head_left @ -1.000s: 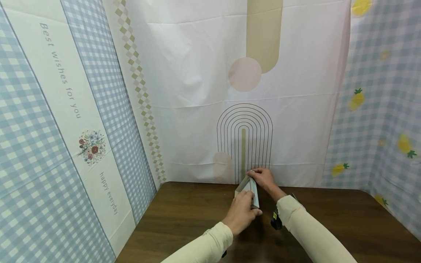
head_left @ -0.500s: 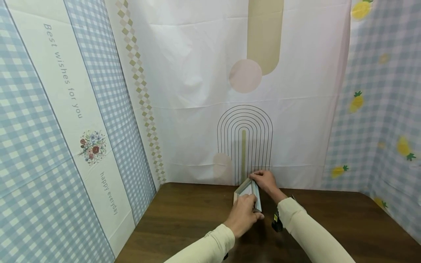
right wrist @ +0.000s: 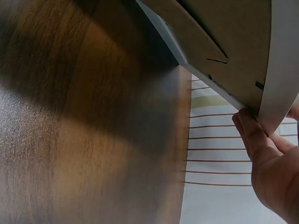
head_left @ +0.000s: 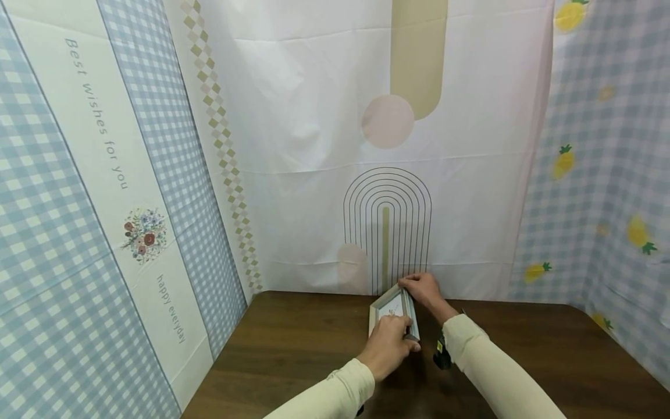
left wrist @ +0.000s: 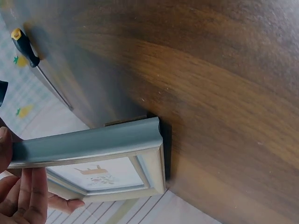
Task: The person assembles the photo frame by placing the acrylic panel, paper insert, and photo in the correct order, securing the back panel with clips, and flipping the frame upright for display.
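Note:
Both hands hold a small picture frame [head_left: 374,314], tilted up over the table's far half. It has a pale moulded front, blue-grey outer sides and a printed picture [left wrist: 103,175] inside. My left hand [head_left: 386,348] grips its near edge, thumb on the outer side and fingers over the front. My right hand [head_left: 423,288] pinches the far upper corner. In the right wrist view the brown backing board [right wrist: 233,32] shows, with a slit and small dark tabs. Whether the lower edge touches the table cannot be told.
A screwdriver [left wrist: 25,48] with a dark, yellow-ended handle lies on the wooden table [head_left: 293,349], in the left wrist view. A white printed cloth [head_left: 293,221] hangs just behind the table's far edge. Checked cloths [head_left: 47,174] hang at both sides.
The picture frame has turned so that more of its front and picture show from above. It has come slightly nearer. Both hands keep their hold.

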{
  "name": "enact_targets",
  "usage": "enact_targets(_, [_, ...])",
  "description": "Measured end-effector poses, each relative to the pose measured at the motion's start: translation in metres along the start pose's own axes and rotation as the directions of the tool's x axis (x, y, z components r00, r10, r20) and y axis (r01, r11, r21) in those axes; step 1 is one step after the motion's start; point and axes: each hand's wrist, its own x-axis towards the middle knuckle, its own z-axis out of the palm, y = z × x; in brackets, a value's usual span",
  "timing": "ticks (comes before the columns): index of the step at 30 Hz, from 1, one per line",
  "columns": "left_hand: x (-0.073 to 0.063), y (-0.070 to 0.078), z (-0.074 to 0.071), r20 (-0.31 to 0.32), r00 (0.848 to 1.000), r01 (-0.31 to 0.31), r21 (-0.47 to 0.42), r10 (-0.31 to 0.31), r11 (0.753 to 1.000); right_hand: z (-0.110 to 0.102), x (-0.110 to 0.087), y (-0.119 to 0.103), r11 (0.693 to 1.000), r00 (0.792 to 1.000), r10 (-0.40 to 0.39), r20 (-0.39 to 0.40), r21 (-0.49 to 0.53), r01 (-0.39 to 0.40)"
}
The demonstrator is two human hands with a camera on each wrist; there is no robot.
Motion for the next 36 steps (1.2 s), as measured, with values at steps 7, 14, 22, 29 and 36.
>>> enact_targets(7, [-0.001, 0.000, 0.004, 0.008, 1.000, -0.029, 0.013, 0.029, 0.999, -0.001, 0.001, 0.006, 0.999, 0.999, 0.044, 0.003, 0.006, -0.044])
enact_targets(14, [-0.002, 0.001, 0.008, 0.030, 0.999, -0.031, 0.024, 0.030, 0.999, -0.001, -0.001, 0.012, 0.999, 0.999, 0.038, -0.001, 0.001, -0.038])
enact_targets(22, [-0.002, 0.002, 0.012, 0.027, 0.998, -0.052, 0.091, 0.049, 0.994, 0.000, 0.001, 0.020, 1.000, 0.999, 0.023, -0.025, -0.005, -0.024])
enact_targets(29, [-0.003, 0.003, 0.015, 0.041, 0.998, -0.045, 0.102, 0.041, 0.994, 0.000, -0.003, 0.024, 1.000, 0.999, 0.027, -0.019, 0.006, -0.027])
enact_targets(36, [-0.006, 0.003, 0.018, 0.059, 0.997, -0.058, 0.103, 0.052, 0.993, 0.000, -0.016, 0.021, 1.000, 1.000, -0.002, -0.017, 0.003, 0.002])
